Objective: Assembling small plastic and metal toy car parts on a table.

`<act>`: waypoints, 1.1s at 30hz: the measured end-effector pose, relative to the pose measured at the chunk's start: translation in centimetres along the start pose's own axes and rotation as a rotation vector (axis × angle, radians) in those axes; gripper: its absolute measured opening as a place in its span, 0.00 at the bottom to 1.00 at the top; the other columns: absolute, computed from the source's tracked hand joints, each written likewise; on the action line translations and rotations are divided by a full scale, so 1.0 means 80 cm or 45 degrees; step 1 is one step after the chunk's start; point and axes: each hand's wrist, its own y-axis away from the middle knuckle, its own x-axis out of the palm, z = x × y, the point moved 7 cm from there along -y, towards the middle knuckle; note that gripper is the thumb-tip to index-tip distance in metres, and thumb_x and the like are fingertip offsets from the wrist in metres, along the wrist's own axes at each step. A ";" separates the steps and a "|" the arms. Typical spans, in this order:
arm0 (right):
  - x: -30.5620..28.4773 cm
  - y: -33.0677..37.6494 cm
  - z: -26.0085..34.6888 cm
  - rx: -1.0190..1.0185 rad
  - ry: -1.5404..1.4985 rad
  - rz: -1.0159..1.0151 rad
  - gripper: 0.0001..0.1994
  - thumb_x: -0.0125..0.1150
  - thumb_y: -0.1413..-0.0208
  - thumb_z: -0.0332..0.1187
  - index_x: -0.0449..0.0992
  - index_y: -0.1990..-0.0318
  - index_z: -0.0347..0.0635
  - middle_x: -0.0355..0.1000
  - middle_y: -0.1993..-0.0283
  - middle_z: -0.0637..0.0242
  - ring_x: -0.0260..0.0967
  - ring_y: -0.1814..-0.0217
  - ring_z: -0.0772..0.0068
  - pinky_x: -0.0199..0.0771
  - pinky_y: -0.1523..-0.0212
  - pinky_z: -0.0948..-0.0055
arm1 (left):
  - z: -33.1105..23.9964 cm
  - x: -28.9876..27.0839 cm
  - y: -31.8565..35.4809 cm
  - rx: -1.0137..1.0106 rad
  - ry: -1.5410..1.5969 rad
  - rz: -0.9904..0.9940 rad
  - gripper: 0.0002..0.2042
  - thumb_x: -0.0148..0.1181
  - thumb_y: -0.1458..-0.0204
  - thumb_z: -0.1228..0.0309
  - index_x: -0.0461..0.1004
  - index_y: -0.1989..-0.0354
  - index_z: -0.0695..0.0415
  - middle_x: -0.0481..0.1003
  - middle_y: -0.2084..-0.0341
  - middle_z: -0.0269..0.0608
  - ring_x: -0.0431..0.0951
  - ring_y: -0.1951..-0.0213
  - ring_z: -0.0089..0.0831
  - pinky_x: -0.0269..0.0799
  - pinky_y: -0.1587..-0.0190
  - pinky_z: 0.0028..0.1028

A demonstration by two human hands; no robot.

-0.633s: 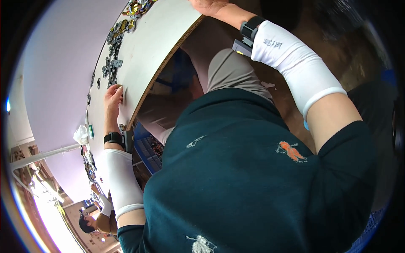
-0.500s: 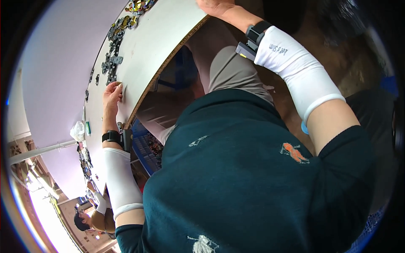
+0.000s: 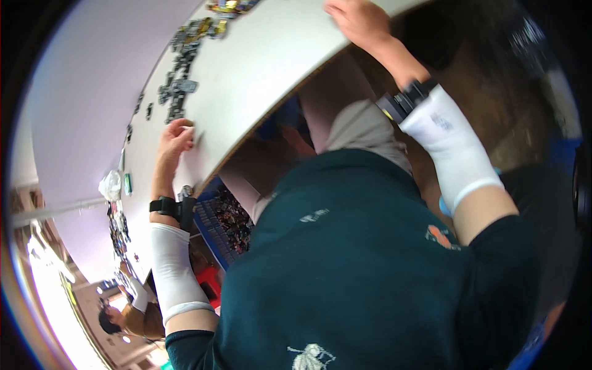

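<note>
At the far left, below the left hand, a white plastic bag (image 3: pixel 110 185) lay on the table, with a small green item (image 3: pixel 127 184) just beside it; perhaps they were put aside there to be out of the way. Farther below, a co-worker's white sleeve (image 3: pixel 139 297) was seen.

The left hand (image 3: pixel 175 137) was over the white tabletop (image 3: pixel 259 68), its fingers bent and the thumb near to them, as for a small pinch; whether something was between them, I could not tell. Just beyond its fingertips began the row of dark metallic parts (image 3: pixel 179 89), probably kept so close for an easy reach. Their contact with the fingers was not clear.

To the right of the left wrist, lower than the table edge, a blue crate (image 3: pixel 209 229) contained many small pieces, maybe as a supply near to this arm.

The right hand (image 3: pixel 365 26) was well apart, at the top, with loosely bent fingers. It was blurred, so I could not tell if it grasped anything.
</note>
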 end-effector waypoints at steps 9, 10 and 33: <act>-0.003 0.000 0.017 0.011 0.096 0.084 0.05 0.54 0.48 0.32 0.72 0.69 0.42 0.71 0.70 0.62 0.67 0.67 0.57 0.66 0.68 0.64 | 0.002 0.010 0.010 -0.117 -0.015 0.161 0.13 0.61 0.55 0.70 0.69 0.61 0.60 0.70 0.79 0.33 0.71 0.78 0.20 0.68 0.76 0.20; -0.003 0.000 0.022 -0.018 0.096 0.093 0.04 0.54 0.48 0.32 0.72 0.69 0.42 0.71 0.70 0.63 0.67 0.67 0.57 0.66 0.68 0.64 | 0.005 0.009 0.014 -0.134 -0.013 0.171 0.14 0.62 0.56 0.70 0.69 0.61 0.60 0.70 0.79 0.33 0.71 0.77 0.20 0.68 0.76 0.20; -0.018 0.009 -0.006 0.059 -0.049 -0.064 0.09 0.49 0.51 0.36 0.74 0.73 0.44 0.73 0.71 0.56 0.71 0.66 0.53 0.70 0.64 0.60 | 0.001 0.019 -0.004 -0.028 0.108 0.234 0.17 0.60 0.53 0.71 0.66 0.54 0.59 0.68 0.78 0.29 0.68 0.77 0.16 0.62 0.75 0.15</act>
